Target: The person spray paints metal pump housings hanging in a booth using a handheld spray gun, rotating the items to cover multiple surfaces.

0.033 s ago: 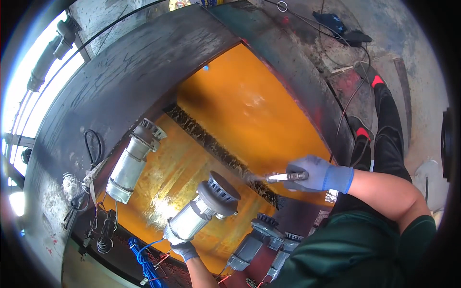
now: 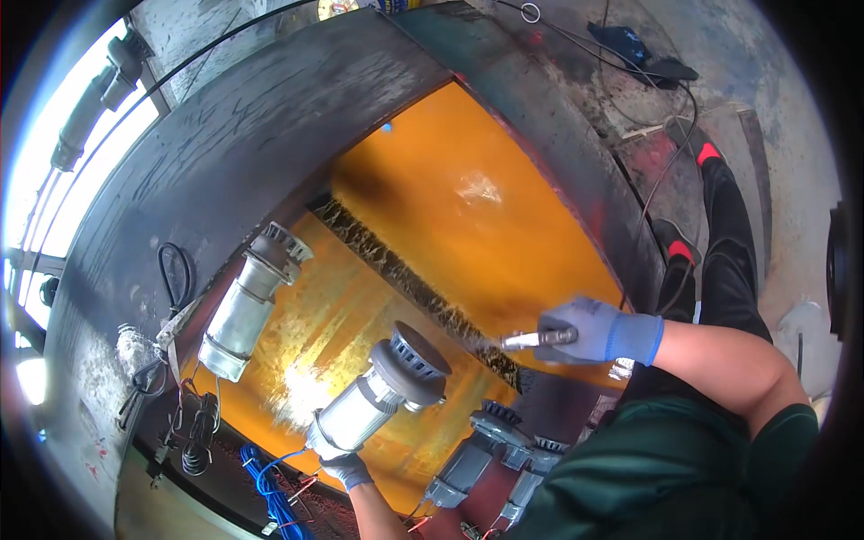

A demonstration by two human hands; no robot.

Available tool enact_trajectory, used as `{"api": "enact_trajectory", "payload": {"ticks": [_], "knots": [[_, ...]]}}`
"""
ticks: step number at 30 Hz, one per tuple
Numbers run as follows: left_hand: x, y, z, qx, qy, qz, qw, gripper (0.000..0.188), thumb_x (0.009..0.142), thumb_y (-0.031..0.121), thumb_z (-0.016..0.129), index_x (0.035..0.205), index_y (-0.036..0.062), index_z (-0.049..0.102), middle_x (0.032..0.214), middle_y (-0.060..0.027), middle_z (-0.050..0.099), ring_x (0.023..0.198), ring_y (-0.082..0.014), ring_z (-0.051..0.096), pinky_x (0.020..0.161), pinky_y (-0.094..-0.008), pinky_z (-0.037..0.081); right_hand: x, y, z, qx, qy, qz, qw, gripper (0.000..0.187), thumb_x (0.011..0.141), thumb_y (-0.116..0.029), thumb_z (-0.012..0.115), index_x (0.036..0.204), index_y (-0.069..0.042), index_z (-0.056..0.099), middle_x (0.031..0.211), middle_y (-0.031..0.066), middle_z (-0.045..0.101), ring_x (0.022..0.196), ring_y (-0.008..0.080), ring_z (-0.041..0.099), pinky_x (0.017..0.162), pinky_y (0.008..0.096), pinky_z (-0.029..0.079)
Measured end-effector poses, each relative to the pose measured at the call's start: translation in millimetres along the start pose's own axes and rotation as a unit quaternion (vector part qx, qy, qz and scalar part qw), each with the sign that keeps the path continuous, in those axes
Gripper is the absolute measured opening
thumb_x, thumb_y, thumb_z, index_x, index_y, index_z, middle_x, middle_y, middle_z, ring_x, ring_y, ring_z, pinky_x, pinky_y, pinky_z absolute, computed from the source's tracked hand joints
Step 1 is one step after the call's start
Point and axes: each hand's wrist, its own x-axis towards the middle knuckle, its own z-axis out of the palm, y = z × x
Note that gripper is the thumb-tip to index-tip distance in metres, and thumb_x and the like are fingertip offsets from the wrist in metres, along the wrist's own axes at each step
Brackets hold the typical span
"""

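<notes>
My left hand (image 2: 347,469), in a blue-grey glove, is closed at the lower end of a silver, cylindrical submersible pump (image 2: 364,407). The pump leans up to the right, and its wide, dark, slotted end is uppermost. A blue wire comes from its lower end beside my glove. My right hand (image 2: 589,331), gloved alike, grips a spray gun (image 2: 531,340). The nozzle points left, apart from the pump, with faint mist before it. The trigger is hidden by my fingers. Another silver pump (image 2: 241,310) hangs at the left by a strap.
Orange, shiny panels (image 2: 486,216) lie behind, split by a dark slot (image 2: 396,279) with pale splashes. Grey pumps (image 2: 463,468) stand at the lower middle. Coiled blue wire (image 2: 263,486) and a black cable bundle (image 2: 199,441) hang at lower left. A hose (image 2: 664,166) crosses the right.
My right hand and the spray gun have shifted very slightly down. My left hand and the pump have not visibly moved.
</notes>
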Motion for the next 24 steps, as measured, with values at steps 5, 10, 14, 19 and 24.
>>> {"api": "enact_trajectory", "payload": {"ticks": [5, 10, 14, 19, 24], "knots": [[-10, 2, 33, -0.658, 0.018, -0.063, 0.75, 0.047, 0.109, 0.032, 0.056, 0.152, 0.0127, 0.056, 0.142, -0.0032, 0.064, 0.131, -0.0189, 0.062, 0.113, -0.0345, 0.048, 7, 1, 8, 0.122, 0.024, -0.006, 0.992, 0.039, 0.096, -0.049, 0.078, 0.104, -0.012, 0.073, 0.092, 0.0183, 0.075, 0.089, 0.0386, 0.074, 0.078, 0.0471, 0.056], [-19, -34, 107, -0.51, 0.114, -0.069, 0.85, 0.041, 0.106, 0.016, 0.057, 0.144, 0.0022, 0.058, 0.136, -0.0089, 0.068, 0.125, -0.0229, 0.068, 0.108, -0.0359, 0.054, 31, -18, -14, 0.117, 0.034, 0.101, 0.987, 0.044, 0.096, -0.054, 0.075, 0.1, -0.01, 0.072, 0.091, 0.0173, 0.076, 0.086, 0.0362, 0.075, 0.077, 0.0451, 0.056], [1, -14, 74, -0.311, 0.129, -0.047, 0.94, 0.031, 0.104, 0.02, 0.06, 0.133, 0.0098, 0.063, 0.121, -0.0047, 0.068, 0.115, -0.0208, 0.068, 0.101, -0.0347, 0.053, 13, -34, 0, -0.09, -0.053, 0.069, 0.992, 0.038, 0.097, -0.048, 0.074, 0.101, -0.011, 0.073, 0.094, 0.017, 0.075, 0.091, 0.039, 0.074, 0.079, 0.0442, 0.056], [-5, -9, 55, -0.395, 0.062, -0.094, 0.912, 0.045, 0.106, 0.017, 0.058, 0.15, 0.0067, 0.058, 0.14, -0.0101, 0.066, 0.128, -0.0217, 0.067, 0.109, -0.0318, 0.052, -14, -95, -3, 0.242, 0.048, 0.045, 0.968, 0.028, 0.1, -0.033, 0.078, 0.099, -0.006, 0.072, 0.08, 0.011, 0.07, 0.075, 0.0202, 0.072, 0.073, 0.0365, 0.056], [-16, -5, 86, -0.834, 0.035, -0.314, 0.452, 0.053, 0.111, 0.018, 0.036, 0.159, -0.0023, 0.05, 0.154, -0.0127, 0.061, 0.136, -0.028, 0.063, 0.114, -0.0416, 0.05, -29, -134, -11, -0.068, 0.148, -0.025, 0.986, 0.022, 0.097, -0.028, 0.077, 0.099, -0.006, 0.071, 0.087, 0.0141, 0.071, 0.078, 0.0321, 0.074, 0.074, 0.0414, 0.058]]}}
